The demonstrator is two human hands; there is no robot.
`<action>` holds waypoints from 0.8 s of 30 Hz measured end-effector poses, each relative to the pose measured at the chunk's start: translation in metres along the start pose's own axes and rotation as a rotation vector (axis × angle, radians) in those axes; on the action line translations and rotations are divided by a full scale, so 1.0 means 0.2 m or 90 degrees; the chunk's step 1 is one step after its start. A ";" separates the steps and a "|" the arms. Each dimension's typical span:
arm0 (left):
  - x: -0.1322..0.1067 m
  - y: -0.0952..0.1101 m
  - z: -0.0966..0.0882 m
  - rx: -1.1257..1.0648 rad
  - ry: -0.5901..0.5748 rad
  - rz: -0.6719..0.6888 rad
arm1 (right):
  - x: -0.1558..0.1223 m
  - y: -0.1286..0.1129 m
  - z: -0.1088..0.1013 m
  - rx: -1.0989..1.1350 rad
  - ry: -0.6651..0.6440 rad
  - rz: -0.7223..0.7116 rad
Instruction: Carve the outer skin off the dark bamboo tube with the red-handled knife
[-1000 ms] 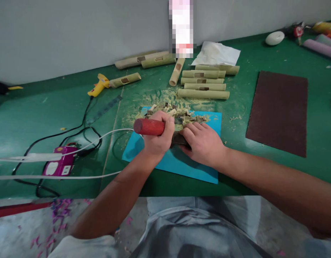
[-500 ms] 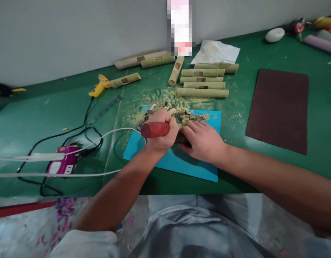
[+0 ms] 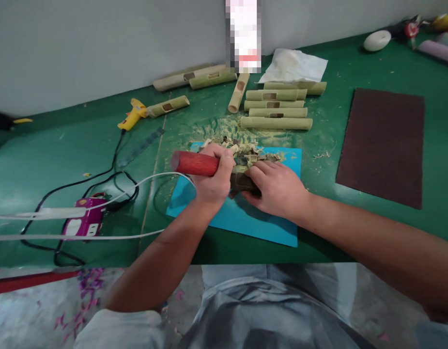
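Note:
My left hand is closed around the thick, round red handle of a bladed tool. A dark metal blade shows just beyond my fingers; its exact kind is hard to tell. Beside it, my right hand grips a short, dark brown piece of bamboo from the right, fingers curled over it. The piece lies over a blue board, and its ends are partly hidden by my hands. Bamboo chips and shavings are heaped just behind my hands.
Cut bamboo tubes with openings lie behind the shavings. A yellow glue gun and a purple power strip with looping cords are at left. A dark brown sheet lies at right, white paper at the back.
My left hand has turned, and the red handle now points further left and sits slightly higher. More of the dark bamboo piece shows between my hands. My right hand stays on it.

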State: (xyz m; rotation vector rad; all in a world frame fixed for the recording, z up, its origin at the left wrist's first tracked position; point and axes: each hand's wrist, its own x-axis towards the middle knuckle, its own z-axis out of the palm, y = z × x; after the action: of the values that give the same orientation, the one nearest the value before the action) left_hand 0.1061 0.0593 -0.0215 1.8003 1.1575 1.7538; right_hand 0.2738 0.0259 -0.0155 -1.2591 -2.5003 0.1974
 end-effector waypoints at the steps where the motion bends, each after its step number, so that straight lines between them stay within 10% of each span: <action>1: 0.00 0.00 0.00 0.004 -0.011 0.003 | 0.00 0.00 0.00 0.000 0.003 -0.001; 17: 0.00 0.00 -0.05 0.169 -0.137 0.106 | 0.01 0.01 0.01 -0.003 0.010 -0.004; 24: -0.04 -0.03 0.02 -0.002 -0.054 0.077 | 0.03 0.03 -0.01 0.047 -0.013 0.025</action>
State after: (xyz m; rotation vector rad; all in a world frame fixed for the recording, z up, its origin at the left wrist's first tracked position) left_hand 0.1102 0.0579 -0.0314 1.9593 1.0318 1.7246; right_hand 0.2753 0.0334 -0.0134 -1.2826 -2.4638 0.3101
